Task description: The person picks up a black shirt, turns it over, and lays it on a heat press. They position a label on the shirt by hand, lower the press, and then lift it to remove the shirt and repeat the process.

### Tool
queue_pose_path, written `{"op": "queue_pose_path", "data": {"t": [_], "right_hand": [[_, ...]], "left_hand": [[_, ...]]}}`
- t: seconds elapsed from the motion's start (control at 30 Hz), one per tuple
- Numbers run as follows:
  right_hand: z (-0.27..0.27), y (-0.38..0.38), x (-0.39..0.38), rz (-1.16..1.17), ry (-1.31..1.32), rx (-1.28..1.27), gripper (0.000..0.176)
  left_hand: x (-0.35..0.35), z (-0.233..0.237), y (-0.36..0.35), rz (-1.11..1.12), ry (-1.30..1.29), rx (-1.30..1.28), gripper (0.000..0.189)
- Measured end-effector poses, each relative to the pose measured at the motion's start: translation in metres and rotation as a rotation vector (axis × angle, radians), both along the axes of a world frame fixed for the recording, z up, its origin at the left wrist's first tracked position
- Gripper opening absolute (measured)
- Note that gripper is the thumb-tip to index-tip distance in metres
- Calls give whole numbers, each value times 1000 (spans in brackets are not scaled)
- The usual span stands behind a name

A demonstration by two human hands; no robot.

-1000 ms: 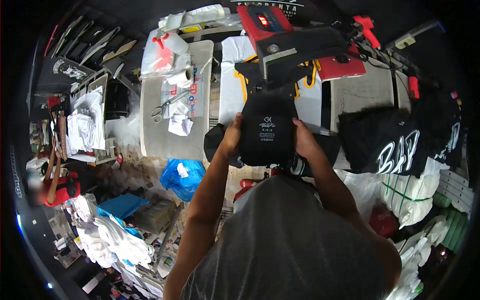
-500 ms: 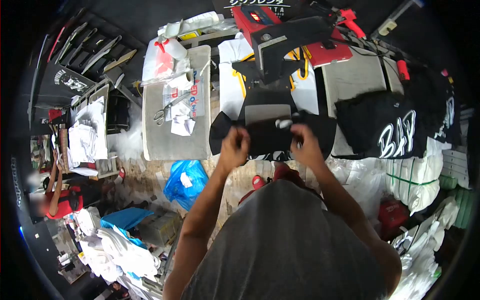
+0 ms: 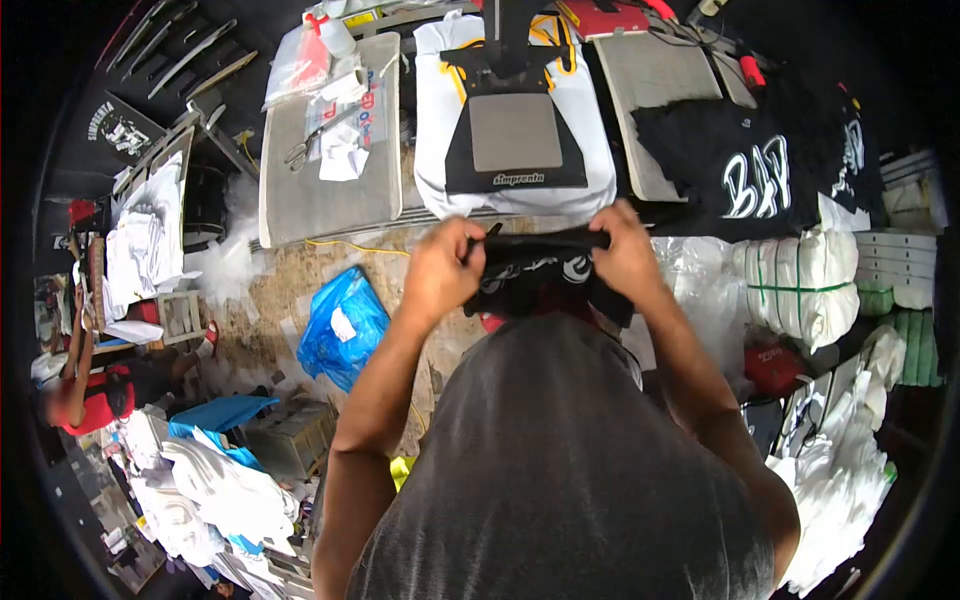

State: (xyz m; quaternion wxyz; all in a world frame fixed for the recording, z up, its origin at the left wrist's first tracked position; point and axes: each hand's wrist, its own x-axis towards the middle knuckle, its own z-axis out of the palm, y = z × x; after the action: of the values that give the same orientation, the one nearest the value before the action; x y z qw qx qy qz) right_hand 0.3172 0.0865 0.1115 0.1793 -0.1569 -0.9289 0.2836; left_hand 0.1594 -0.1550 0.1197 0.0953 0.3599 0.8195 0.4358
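A black T-shirt [image 3: 540, 248] with white lettering hangs between my hands, just in front of my body. My left hand [image 3: 443, 265] pinches its upper edge on the left. At the right end of that edge, the fingers of my right hand [image 3: 627, 252] are closed on the cloth. Beyond the shirt stands a press station with a white-covered board [image 3: 434, 170]. Over it lies a black panel with a grey rectangle [image 3: 516, 132], labelled "simprenta". The lower part of the T-shirt is bunched and partly hidden by my body.
Left of the press, a grey board [image 3: 285, 205] carries scissors [image 3: 300, 152] and paper. Another black shirt [image 3: 755, 165] with white print lies to the right. A blue plastic bag [image 3: 345, 325] sits on the floor. A person in red [image 3: 105, 395] works at far left.
Both hands have drawn the black T-shirt off the front of the board towards my body. The white-covered board and panel now show fully. My view has tilted downward.
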Motion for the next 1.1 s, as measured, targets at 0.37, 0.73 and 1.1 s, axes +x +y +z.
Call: {"op": "queue_pose_path", "data": {"t": [0.37, 0.73, 1.1], "right_hand": [[81, 40, 13, -99, -76, -374, 26], [181, 54, 4, 33, 317, -333, 23], [256, 68, -7, 494, 95, -541, 26]], "left_hand": [[1, 59, -4, -108, -214, 73, 18], [42, 146, -13, -533, -84, 72, 28], [-41, 271, -77, -133, 78, 389, 22]]}}
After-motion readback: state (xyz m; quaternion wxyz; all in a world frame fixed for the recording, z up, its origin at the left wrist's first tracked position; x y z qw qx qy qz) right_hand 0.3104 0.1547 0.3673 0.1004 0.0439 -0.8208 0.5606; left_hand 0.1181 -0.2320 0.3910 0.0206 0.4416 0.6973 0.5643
